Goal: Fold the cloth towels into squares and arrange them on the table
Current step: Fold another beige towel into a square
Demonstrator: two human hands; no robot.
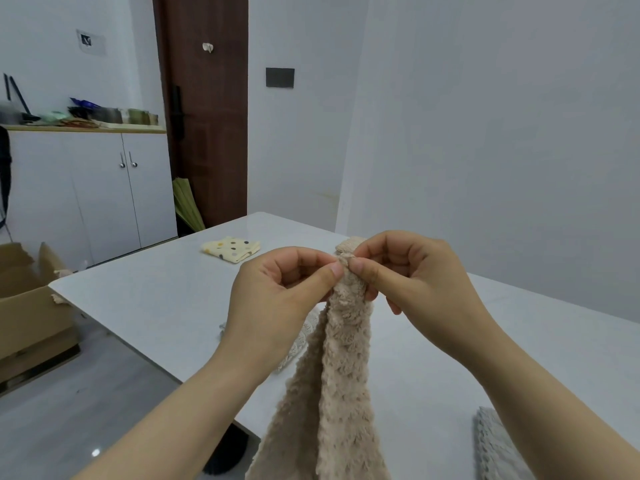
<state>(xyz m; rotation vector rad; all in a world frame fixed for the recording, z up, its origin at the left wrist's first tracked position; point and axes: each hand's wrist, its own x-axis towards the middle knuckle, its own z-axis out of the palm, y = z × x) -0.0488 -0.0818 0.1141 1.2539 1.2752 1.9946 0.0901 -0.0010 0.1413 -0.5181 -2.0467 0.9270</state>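
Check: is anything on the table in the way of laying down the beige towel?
Partly. A whitish lacy cloth lies on the table right behind the hanging beige towel; the dotted towel and grey towel lie off to the sides.

Brown door [207, 133] seen at back. White cabinet [93, 195] set left of it, clutter [86, 114] piled on top. Open cardboard box [24, 306] set on floor [86, 410].

We take this for a room in a home: a dark wooden door [207, 116], a white two-door cabinet [93, 192] topped with household clutter [104, 116], an open cardboard box [31, 306] on the floor, and a white counter [156, 299].
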